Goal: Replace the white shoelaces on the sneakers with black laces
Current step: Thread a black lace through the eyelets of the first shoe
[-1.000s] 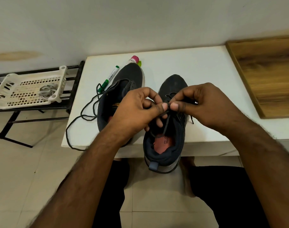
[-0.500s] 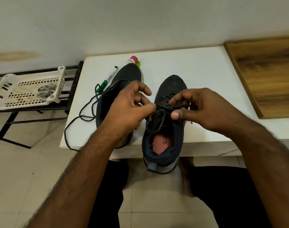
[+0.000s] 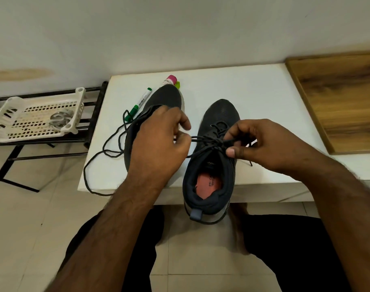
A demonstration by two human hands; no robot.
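Note:
Two dark sneakers stand on the white table [image 3: 253,98]. The right sneaker [image 3: 213,165] has a black lace [image 3: 207,142] threaded across its top, its heel jutting over the front edge. My left hand [image 3: 158,144] pinches the lace strands on the left. My right hand [image 3: 262,144] pinches the lace at the knot on the right. The left sneaker [image 3: 167,95] is mostly hidden behind my left hand. A second black lace [image 3: 104,150] trails loose from it over the table's left edge.
A green marker [image 3: 138,104] and a pink-capped tube [image 3: 169,80] lie behind the left sneaker. A white perforated basket [image 3: 17,123] holding pale laces [image 3: 58,120] sits on a black rack at left. A wooden board [image 3: 344,98] lies at right.
My hands have drawn apart sideways, stretching the black lace taut across the right sneaker's top. Both sneakers stay where they were.

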